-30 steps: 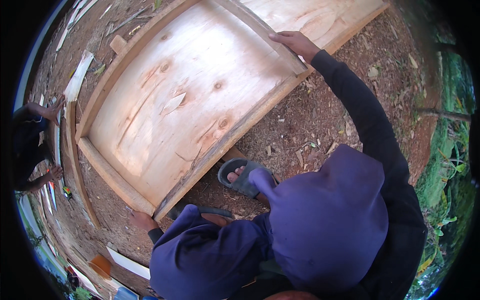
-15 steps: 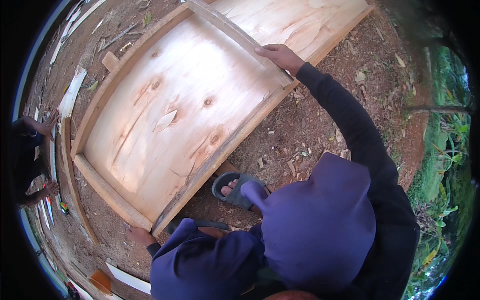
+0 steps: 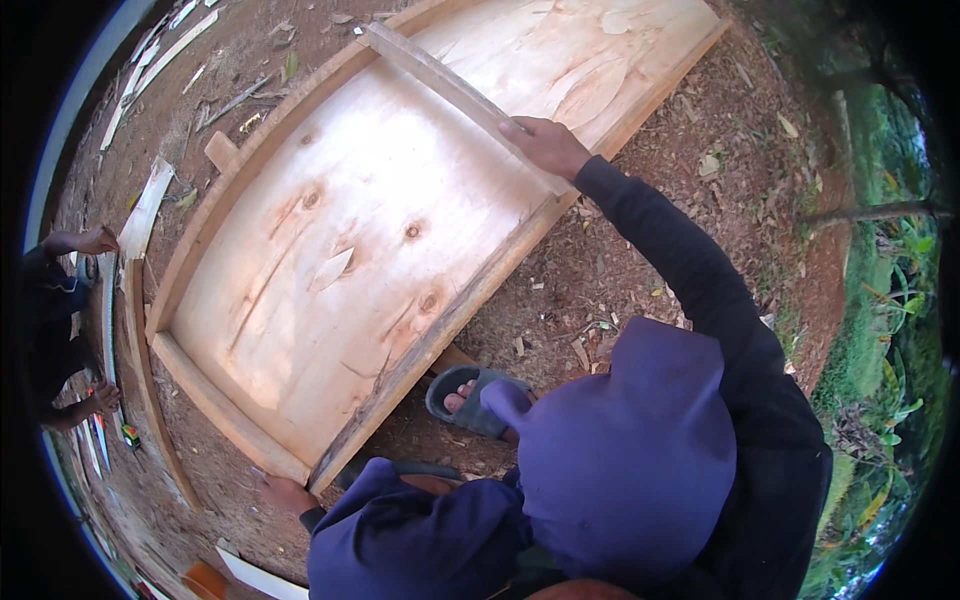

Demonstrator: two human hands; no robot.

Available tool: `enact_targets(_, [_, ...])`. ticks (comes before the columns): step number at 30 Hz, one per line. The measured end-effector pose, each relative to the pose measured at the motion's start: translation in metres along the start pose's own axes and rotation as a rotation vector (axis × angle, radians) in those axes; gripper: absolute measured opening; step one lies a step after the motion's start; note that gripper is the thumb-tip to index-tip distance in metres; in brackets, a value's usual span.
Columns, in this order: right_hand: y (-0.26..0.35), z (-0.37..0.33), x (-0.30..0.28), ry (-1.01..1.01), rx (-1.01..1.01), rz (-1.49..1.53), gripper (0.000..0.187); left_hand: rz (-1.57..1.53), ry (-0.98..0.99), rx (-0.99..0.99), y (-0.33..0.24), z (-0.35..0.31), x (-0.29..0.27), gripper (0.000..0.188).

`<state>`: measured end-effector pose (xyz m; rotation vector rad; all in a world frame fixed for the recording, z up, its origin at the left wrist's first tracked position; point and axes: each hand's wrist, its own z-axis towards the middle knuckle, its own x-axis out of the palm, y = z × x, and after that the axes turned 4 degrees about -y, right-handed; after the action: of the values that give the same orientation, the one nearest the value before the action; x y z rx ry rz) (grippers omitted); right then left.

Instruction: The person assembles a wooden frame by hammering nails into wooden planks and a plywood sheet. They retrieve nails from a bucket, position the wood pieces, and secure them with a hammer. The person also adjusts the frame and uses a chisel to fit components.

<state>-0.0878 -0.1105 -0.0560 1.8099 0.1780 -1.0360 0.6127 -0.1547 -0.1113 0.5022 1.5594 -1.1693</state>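
A wooden panel [image 3: 380,300] with pale, knotted plywood and raised rails around its edge lies slanting in front of me. My right hand [image 3: 545,147] grips a wooden crosspiece [image 3: 440,80] that spans the panel, near its right end. The thumb lies over its top. At the panel's lower left corner, my left hand [image 3: 285,494] holds the wooden end rail [image 3: 230,405] from the outside. Some of its fingers are hidden by the wood. A bark-edged near rail [image 3: 440,335] runs between my two hands, and a loose-looking leaf-shaped flake [image 3: 332,268] shows on the plywood.
At the far left a co-worker's hands [image 3: 100,240] are beside a long, thin strip [image 3: 108,320]. A narrow board [image 3: 145,380] lies between them and the panel. My sandalled foot [image 3: 470,398] is by the near rail. Wood chips cover the soil; greenery [image 3: 890,400] grows at right.
The view has shifted, so the panel sits a little lower. My right hand and the crosspiece have moved slightly left. The co-worker's upper hand, spread before, is now more closed.
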Motion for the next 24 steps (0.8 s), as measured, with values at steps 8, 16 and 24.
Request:
enact_targets(8, [-0.002, 0.004, 0.005, -0.024, -0.014, -0.045, 0.062, -0.016, 0.021, -0.023, 0.036, 0.019, 0.009, 0.041])
enact_targets(16, [-0.004, 0.003, 0.004, -0.044, 0.002, 0.002, 0.062, 0.051, 0.030, 0.071, 0.040, 0.021, 0.009, 0.042])
enact_targets(24, [-0.013, 0.004, 0.000, 0.015, 0.031, 0.020, 0.062, 0.123, 0.064, 0.069, 0.046, 0.021, 0.012, 0.043])
